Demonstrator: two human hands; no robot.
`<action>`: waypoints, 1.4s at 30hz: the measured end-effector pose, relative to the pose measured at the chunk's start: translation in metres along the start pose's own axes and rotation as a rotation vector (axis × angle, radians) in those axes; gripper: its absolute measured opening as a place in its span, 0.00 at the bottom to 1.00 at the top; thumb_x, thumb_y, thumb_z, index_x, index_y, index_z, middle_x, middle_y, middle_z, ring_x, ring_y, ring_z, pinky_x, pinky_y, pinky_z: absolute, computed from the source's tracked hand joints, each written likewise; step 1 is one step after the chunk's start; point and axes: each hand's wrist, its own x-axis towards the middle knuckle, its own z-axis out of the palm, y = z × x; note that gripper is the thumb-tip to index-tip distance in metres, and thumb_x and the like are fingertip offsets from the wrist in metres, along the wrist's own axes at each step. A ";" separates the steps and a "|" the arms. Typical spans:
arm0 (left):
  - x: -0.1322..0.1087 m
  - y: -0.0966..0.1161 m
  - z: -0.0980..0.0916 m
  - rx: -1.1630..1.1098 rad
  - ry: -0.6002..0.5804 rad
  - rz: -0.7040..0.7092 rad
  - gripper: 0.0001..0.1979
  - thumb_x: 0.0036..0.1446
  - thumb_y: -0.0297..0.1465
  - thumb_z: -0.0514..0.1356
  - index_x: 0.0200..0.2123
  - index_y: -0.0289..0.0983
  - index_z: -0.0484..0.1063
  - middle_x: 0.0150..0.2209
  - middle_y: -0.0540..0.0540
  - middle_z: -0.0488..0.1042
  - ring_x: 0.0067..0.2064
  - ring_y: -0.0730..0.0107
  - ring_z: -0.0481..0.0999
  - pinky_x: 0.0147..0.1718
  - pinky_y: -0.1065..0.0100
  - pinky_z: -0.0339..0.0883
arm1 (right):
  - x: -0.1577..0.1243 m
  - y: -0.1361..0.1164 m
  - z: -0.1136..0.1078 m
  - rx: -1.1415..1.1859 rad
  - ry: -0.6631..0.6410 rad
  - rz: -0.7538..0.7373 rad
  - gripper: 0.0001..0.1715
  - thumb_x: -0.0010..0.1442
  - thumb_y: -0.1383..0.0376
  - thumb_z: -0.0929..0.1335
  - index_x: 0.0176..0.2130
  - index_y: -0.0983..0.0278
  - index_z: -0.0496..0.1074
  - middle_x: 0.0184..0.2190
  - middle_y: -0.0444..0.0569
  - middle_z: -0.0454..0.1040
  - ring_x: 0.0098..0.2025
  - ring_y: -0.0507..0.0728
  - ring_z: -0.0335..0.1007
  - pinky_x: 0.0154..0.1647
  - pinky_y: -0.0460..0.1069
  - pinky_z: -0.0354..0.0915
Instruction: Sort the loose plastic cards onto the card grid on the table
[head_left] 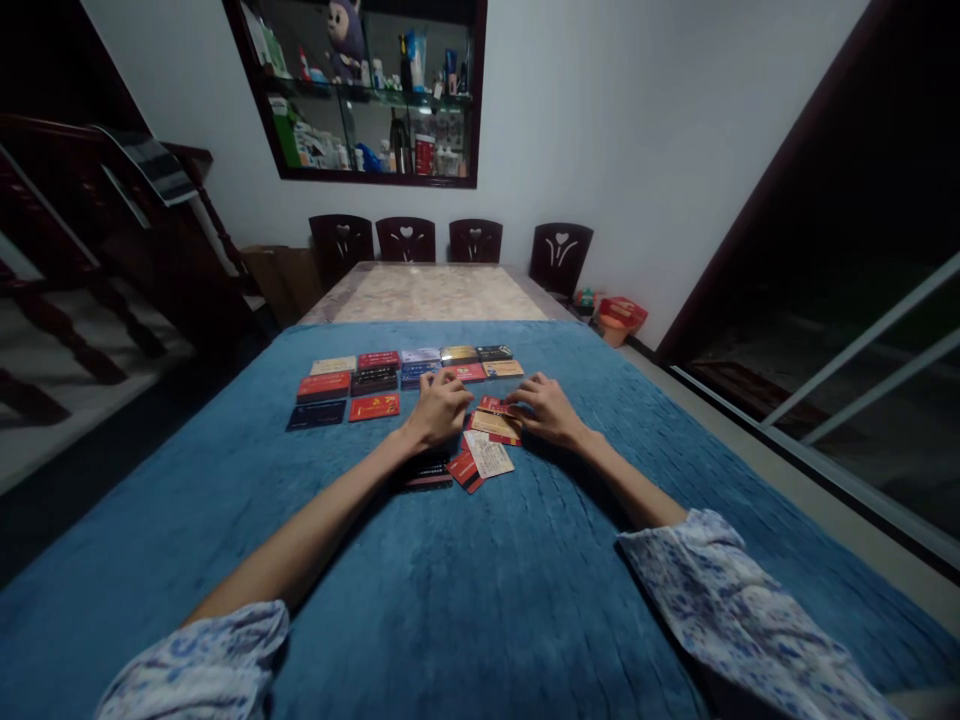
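Observation:
Over the blue cloth, my left hand (439,408) is closed, its fingers curled toward the thumb. Whether it pinches anything is hidden. My right hand (551,410) has bent fingertips gripping the edge of a red card (493,404) on a loose, overlapping pile. In that pile lie a gold-tan card (495,426), a whitish printed card (490,456) and a red card with a dark stripe (466,472). Dark cards (427,474) lie partly under my left wrist. Beyond my left hand are rows of cards, among them an orange-red card (375,407) and a navy card (316,414).
The blue cloth (450,600) covers the near table; a stone-patterned tabletop (442,290) continues behind it. Several dark chairs (405,238) stand at the far end. A glass-shelved cabinet (375,95) is set in the wall. An orange bin (615,325) stands at right.

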 end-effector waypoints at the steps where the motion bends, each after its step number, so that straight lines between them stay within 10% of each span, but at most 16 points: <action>1: 0.002 0.004 0.001 -0.007 -0.019 -0.011 0.13 0.59 0.27 0.56 0.41 0.39 0.80 0.42 0.42 0.80 0.54 0.51 0.65 0.52 0.46 0.53 | -0.003 0.000 0.000 0.008 0.006 0.008 0.11 0.66 0.61 0.67 0.43 0.60 0.79 0.39 0.53 0.78 0.44 0.61 0.62 0.42 0.54 0.55; 21: 0.008 0.017 0.017 -0.128 -0.239 0.030 0.08 0.55 0.30 0.60 0.35 0.36 0.80 0.46 0.40 0.78 0.55 0.47 0.62 0.49 0.47 0.57 | -0.035 -0.004 0.001 0.124 -0.026 -0.036 0.23 0.63 0.49 0.68 0.50 0.60 0.77 0.47 0.55 0.76 0.49 0.62 0.63 0.48 0.58 0.59; 42: 0.009 0.003 0.009 -0.205 -0.206 0.204 0.15 0.68 0.34 0.53 0.35 0.39 0.79 0.38 0.44 0.80 0.54 0.56 0.67 0.57 0.48 0.53 | -0.032 0.000 0.003 0.123 0.006 -0.012 0.16 0.62 0.66 0.67 0.48 0.61 0.79 0.40 0.54 0.78 0.45 0.61 0.65 0.46 0.57 0.62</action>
